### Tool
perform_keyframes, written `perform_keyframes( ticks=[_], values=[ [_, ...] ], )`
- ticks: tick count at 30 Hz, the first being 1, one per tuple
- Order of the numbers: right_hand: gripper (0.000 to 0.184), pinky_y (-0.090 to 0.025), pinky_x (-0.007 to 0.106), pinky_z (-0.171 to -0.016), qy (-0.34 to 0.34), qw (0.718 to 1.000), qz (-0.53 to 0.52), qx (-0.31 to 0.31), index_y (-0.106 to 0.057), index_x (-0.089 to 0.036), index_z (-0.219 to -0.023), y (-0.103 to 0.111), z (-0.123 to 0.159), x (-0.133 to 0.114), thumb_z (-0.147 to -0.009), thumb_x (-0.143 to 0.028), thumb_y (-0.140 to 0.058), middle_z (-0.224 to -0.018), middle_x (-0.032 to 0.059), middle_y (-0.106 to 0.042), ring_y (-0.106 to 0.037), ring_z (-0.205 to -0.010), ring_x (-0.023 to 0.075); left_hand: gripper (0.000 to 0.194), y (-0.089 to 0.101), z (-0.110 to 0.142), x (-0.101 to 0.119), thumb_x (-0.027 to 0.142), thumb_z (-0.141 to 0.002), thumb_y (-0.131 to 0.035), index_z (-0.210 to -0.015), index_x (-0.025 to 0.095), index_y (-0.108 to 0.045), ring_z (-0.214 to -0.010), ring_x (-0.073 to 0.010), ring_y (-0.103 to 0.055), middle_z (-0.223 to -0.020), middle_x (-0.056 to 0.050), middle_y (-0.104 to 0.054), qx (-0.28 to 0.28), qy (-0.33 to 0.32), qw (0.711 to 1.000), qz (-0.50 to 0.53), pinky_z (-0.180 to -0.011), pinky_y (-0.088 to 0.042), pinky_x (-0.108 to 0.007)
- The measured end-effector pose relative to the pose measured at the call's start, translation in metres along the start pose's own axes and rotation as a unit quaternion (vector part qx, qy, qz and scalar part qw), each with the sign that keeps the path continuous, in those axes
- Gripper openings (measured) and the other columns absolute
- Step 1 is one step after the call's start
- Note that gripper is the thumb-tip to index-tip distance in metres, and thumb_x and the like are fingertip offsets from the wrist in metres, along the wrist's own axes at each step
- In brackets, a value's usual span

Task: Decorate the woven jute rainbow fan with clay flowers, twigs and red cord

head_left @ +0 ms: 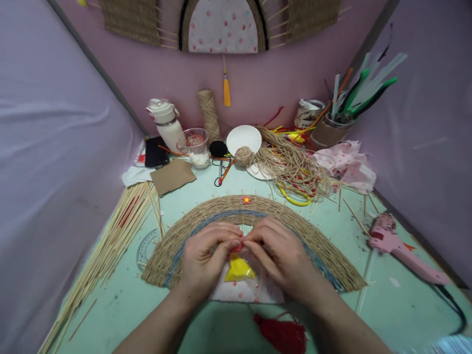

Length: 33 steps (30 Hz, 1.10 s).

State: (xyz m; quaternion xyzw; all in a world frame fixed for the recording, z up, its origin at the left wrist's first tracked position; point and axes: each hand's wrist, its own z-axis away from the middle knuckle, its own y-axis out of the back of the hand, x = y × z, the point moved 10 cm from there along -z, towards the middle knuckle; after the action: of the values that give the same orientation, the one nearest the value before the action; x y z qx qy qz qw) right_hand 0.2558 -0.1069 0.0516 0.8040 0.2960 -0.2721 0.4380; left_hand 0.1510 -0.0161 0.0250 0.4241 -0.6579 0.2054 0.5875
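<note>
From my remote seat, I see the red tassel lying nearest, on the near side of the right hand. Between the hands, over the dotted cloth panel, is a yellow lump in clear film. Just beyond it, the left hand pinches a small pink piece with thumb and forefinger; the right fingertips are together on its other edge. I judge this step as fine fingertip work, and the next move calls for light, even pressure. The piece looks soft, but fingers hide much. Beyond both hands curves the woven arc, carrying a small flower.
</note>
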Motion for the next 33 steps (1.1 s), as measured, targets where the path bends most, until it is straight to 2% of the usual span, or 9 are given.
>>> perform_keyframes(
  ticks=[3, 7, 16, 19, 21, 24, 27, 30, 33],
  values=[
    [0.015, -0.047, 0.03, -0.07, -0.034, 0.999, -0.018, 0.003, -0.062, -0.02, -0.084, -0.002, 0.0, 0.007, -0.096, -0.021, -0.054, -0.08, 0.0029, -0.063, -0.058, -0.078, 0.0166, 0.014, 0.001, -0.001, -0.003, 0.02, -0.081, -0.069, -0.073, 0.027, -0.078, -0.083, -0.023, -0.069, -0.08, -0.006, -0.075, 0.011, 0.017, 1.0, -0.001, -0.083, -0.053, -0.036],
    [0.004, -0.049, 0.029, -0.073, -0.077, 0.995, -0.055, 0.011, -0.066, -0.022, -0.092, -0.001, 0.001, 0.019, -0.092, -0.02, -0.062, -0.088, 0.0024, -0.065, -0.061, -0.083, 0.0161, 0.014, -0.004, -0.004, -0.007, 0.02, -0.08, -0.069, -0.071, 0.026, -0.077, -0.082, -0.022, -0.07, -0.081, -0.005, -0.076, -0.002, 0.028, 1.0, 0.005, -0.082, -0.053, -0.035],
    [0.015, -0.046, 0.031, -0.073, -0.009, 1.0, 0.012, 0.024, -0.062, -0.018, -0.083, -0.001, 0.003, -0.002, -0.096, -0.019, -0.053, -0.081, 0.0046, -0.063, -0.057, -0.08, 0.0177, 0.016, -0.008, 0.001, -0.001, 0.022, -0.081, -0.067, -0.068, 0.025, -0.075, -0.081, -0.0231, -0.069, -0.079, -0.006, -0.075, -0.003, 0.017, 1.0, 0.009, -0.084, -0.052, -0.036],
    [0.011, -0.044, 0.029, -0.074, -0.079, 0.997, 0.009, -0.005, -0.062, -0.019, -0.088, -0.001, 0.004, 0.014, -0.095, -0.022, -0.055, -0.086, 0.0032, -0.064, -0.058, -0.083, 0.0173, 0.015, -0.006, 0.0, -0.009, 0.027, -0.084, -0.065, -0.072, 0.023, -0.074, -0.084, -0.0217, -0.067, -0.082, -0.006, -0.074, 0.005, 0.044, 0.999, 0.014, -0.084, -0.051, -0.034],
    [0.011, -0.043, 0.029, -0.074, -0.158, 0.985, 0.018, -0.063, -0.062, -0.02, -0.094, -0.003, 0.01, 0.032, -0.095, -0.03, -0.056, -0.09, 0.0028, -0.065, -0.058, -0.084, 0.0175, 0.016, 0.002, -0.003, -0.019, 0.033, -0.086, -0.063, -0.078, 0.021, -0.07, -0.086, -0.0198, -0.067, -0.086, -0.005, -0.073, 0.037, 0.074, 0.995, 0.059, -0.084, -0.051, -0.031],
    [0.025, -0.04, 0.029, -0.071, -0.225, 0.952, 0.06, -0.199, -0.064, -0.02, -0.087, -0.014, 0.025, 0.048, -0.091, -0.044, -0.062, -0.089, 0.0034, -0.064, -0.058, -0.082, 0.0188, 0.023, 0.01, -0.007, -0.039, 0.043, -0.084, -0.066, -0.084, 0.022, -0.06, -0.08, -0.0176, -0.067, -0.085, -0.001, -0.07, 0.081, 0.139, 0.969, 0.19, -0.075, -0.053, -0.029],
    [0.03, -0.037, 0.028, -0.067, -0.215, 0.929, 0.091, -0.288, -0.063, -0.018, -0.076, -0.026, 0.035, 0.048, -0.083, -0.047, -0.07, -0.082, 0.0036, -0.063, -0.056, -0.078, 0.0186, 0.031, 0.005, -0.007, -0.052, 0.044, -0.076, -0.074, -0.089, 0.022, -0.055, -0.067, -0.015, -0.065, -0.079, 0.002, -0.067, 0.063, 0.204, 0.945, 0.248, -0.06, -0.051, -0.024],
    [0.023, -0.034, 0.026, -0.062, -0.214, 0.933, 0.054, -0.286, -0.059, -0.019, -0.074, -0.03, 0.034, 0.045, -0.084, -0.036, -0.07, -0.076, 0.0001, -0.061, -0.053, -0.071, 0.0151, 0.031, -0.013, -0.001, -0.057, 0.038, -0.074, -0.077, -0.091, 0.019, -0.058, -0.062, -0.0135, -0.063, -0.076, 0.001, -0.065, -0.007, 0.281, 0.921, 0.27, -0.054, -0.049, -0.021],
    [0.013, -0.034, 0.024, -0.061, -0.237, 0.945, -0.023, -0.225, -0.056, -0.02, -0.078, -0.024, 0.027, 0.045, -0.085, -0.022, -0.066, -0.075, -0.0033, -0.06, -0.053, -0.07, 0.0128, 0.03, -0.031, 0.01, -0.06, 0.037, -0.074, -0.077, -0.087, 0.015, -0.061, -0.063, -0.0127, -0.062, -0.076, -0.003, -0.065, -0.054, 0.366, 0.855, 0.362, -0.056, -0.05, -0.022]
  ],
)
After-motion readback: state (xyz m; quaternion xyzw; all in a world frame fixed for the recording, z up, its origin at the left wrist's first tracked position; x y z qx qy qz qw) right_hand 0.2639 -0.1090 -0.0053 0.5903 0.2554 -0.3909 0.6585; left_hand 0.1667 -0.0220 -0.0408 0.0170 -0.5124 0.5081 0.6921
